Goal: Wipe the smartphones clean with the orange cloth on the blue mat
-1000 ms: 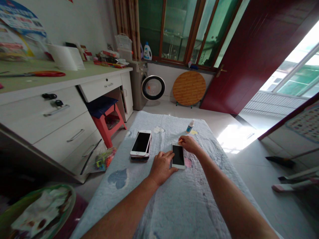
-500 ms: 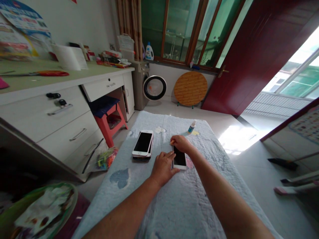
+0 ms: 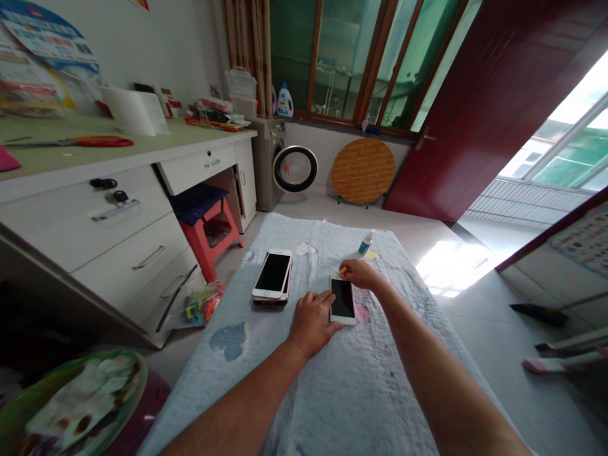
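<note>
A white smartphone point(image 3: 342, 304) lies face up on the light blue cloth, its dark screen showing. My left hand point(image 3: 311, 323) steadies it, with fingertips over its left edge and the thumb by its lower left corner. At the phone's top edge, my right hand point(image 3: 360, 273) is closed in a pinch on a small orange piece point(image 3: 342, 271), mostly hidden by the fingers; its kind cannot be made out. To the left rests a stack of phones point(image 3: 273, 273), a white one on top. Beyond my right hand stands a small spray bottle point(image 3: 365, 244) with a blue label.
The patterned cloth point(image 3: 228, 380) covers the low surface under the phones. A white desk point(image 3: 137, 234) runs along the left, with a red stool point(image 3: 206, 231) beneath it. At the lower left is a bin point(image 3: 142, 380) holding waste. A washing machine point(image 3: 266, 164) has its door open.
My right hand has slid a little to the right along the phone's top edge, uncovering more of its upper part. My left hand stays put.
</note>
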A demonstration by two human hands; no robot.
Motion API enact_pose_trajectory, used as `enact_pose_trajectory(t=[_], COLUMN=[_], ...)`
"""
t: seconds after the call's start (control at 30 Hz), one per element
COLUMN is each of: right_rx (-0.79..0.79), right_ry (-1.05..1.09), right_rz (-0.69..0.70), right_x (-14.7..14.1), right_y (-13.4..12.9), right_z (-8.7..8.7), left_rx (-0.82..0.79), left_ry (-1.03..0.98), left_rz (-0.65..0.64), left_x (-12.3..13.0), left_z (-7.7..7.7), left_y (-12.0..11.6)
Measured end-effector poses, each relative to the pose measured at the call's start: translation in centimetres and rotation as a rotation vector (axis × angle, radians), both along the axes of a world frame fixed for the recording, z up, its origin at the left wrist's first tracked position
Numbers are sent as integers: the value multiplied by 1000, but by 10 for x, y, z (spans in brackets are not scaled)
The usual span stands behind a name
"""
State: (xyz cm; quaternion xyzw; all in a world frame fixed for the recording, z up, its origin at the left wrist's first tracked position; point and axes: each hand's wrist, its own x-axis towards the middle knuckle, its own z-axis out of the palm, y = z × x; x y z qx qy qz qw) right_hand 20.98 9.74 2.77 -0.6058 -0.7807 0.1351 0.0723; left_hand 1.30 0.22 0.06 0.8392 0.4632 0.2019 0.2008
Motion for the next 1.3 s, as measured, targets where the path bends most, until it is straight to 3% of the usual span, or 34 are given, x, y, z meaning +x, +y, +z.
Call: enact_pose_trajectory(t=[0.37,0.77,1.07,1.3], right_rx=[-30,126,205,105], right_ry=[59,-34,87,160], right_rz=[77,-65,35,168], right_x=[-37,-23,-35,-36], right_y=[11,-11,-25,-64], right_z=[-2,-1,-11,4], left_rx=[17,22,-19,-13], left_ry=[23,5,-30,-83], left_rz=[-6,11,46,100], left_x=[0,2,2,3], left_z=[-5,1,0,-9], left_y=[1,-2,0,-1])
